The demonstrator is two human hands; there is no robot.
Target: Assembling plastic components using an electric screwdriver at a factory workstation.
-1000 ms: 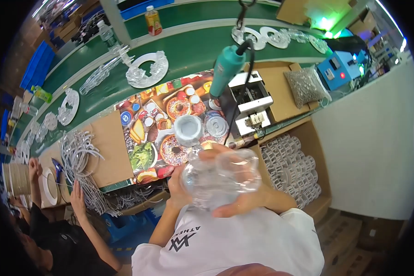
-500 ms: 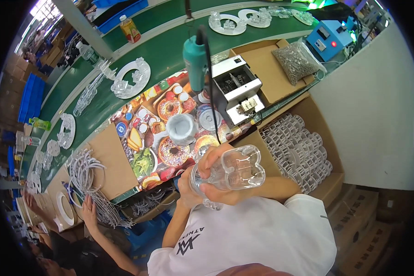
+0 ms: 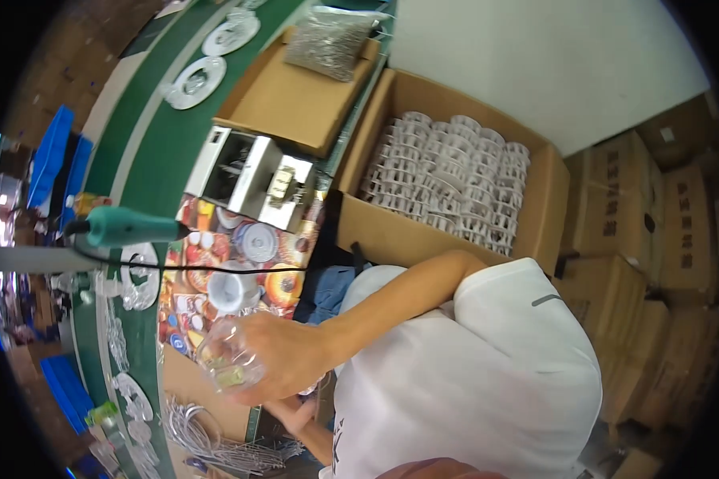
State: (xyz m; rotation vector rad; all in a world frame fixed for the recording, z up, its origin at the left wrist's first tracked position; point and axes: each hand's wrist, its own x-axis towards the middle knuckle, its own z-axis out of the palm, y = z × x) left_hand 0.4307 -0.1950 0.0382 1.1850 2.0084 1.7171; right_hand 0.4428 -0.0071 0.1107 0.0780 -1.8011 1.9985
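My right hand [image 3: 283, 359] is wrapped round a clear plastic bottle [image 3: 227, 363], held tilted above the near edge of the bench. Below and behind it is my left hand [image 3: 297, 413], partly covered by the right one; its fingers are blurred, and I cannot tell whether it holds anything. Just beyond the bottle, a white round cup-like fixture [image 3: 233, 289] stands on a mat [image 3: 192, 267] printed with food pictures. Beside that fixture lies a round whitish lid-like piece [image 3: 258, 241].
A teal hanging power screwdriver [image 3: 132, 227] and its black cable cross over the mat. Past the mat sits a black-and-silver machine [image 3: 251, 180]. An open carton [image 3: 451, 239] holds stacked white rings. Grey cables [image 3: 215, 447] lie at the near left; white ring parts [image 3: 140, 279] rest on the green bench.
The view has swung to the right. The bottle, earlier between both hands before my chest, is now in my right hand out to the left; my left hand has come off it.
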